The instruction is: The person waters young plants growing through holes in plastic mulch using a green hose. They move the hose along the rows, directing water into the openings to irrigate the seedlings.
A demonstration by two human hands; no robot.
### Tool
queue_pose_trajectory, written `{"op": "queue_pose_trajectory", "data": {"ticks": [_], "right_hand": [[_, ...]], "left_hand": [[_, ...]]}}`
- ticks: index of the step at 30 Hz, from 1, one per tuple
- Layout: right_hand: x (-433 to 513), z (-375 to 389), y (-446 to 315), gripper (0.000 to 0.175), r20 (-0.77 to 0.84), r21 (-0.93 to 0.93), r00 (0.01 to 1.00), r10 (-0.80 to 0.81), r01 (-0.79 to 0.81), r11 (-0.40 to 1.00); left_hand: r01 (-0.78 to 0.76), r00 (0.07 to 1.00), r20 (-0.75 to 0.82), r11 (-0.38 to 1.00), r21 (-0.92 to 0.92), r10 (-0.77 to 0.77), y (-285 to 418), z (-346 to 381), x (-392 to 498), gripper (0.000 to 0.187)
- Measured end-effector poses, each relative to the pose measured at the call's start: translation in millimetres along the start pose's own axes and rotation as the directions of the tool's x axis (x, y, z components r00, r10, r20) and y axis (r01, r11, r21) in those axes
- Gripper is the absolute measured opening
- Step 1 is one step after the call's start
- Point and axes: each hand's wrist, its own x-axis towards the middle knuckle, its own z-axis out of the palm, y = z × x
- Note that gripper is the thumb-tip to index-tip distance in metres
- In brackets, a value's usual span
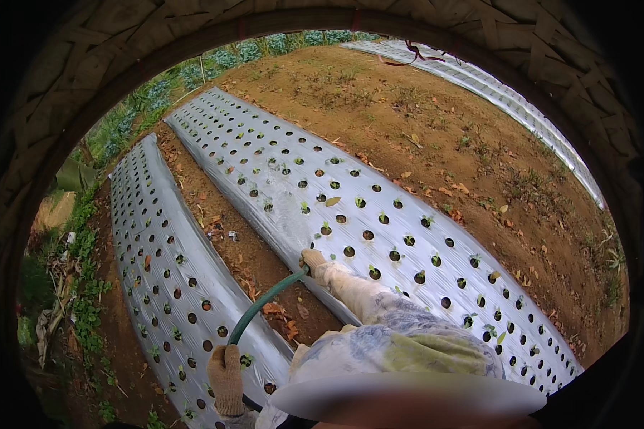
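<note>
Both hands wear tan knit gloves and hold one green garden hose. My right hand, reaching out over the near edge of the right planting bed, is closed around the hose near its far end. Water seems to spray from there onto the silver plastic mulch, though the spray is faint. Lower left, my left hand grips the hose above the left bed. Seedlings stand in many of the round holes around my right hand. The hose's lower run is partly hidden by my left hand and sleeve.
A narrow soil furrow with dry leaves runs between the two beds. Bare brown ground lies to the right, with another plastic-covered bed beyond. Green plants border the left side. A woven hat brim frames the view.
</note>
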Motion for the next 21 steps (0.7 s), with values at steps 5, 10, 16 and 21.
{"op": "queue_pose_trajectory", "data": {"ticks": [5,10,16,21], "right_hand": [[40.9,63.5,-39.0,0.018,0.023,-0.037,0.996,-0.086,0.087,0.996],[73.3,74.3,-75.6,0.019,0.014,-0.093,0.987,-0.16,0.16,0.983],[109.4,39.2,-92.4,0.02,-0.034,-0.172,0.983,-0.182,0.174,0.97],[135.8,-25.1,-61.4,0.021,-0.079,-0.345,0.984,-0.159,0.123,0.93]], "left_hand": [[-0.271,0.962,0.017,0.952,0.141,0.272,50.3,-23.5,76.0,0.032],[-0.383,0.924,0.039,0.916,0.121,0.381,62.8,-0.5,99.5,0.033],[-0.306,0.95,0.094,0.945,0.111,0.297,42.1,35.1,120.2,0.028],[-0.072,0.987,0.149,0.995,0.071,0.06,19.7,58.2,133.8,0.026]]}}
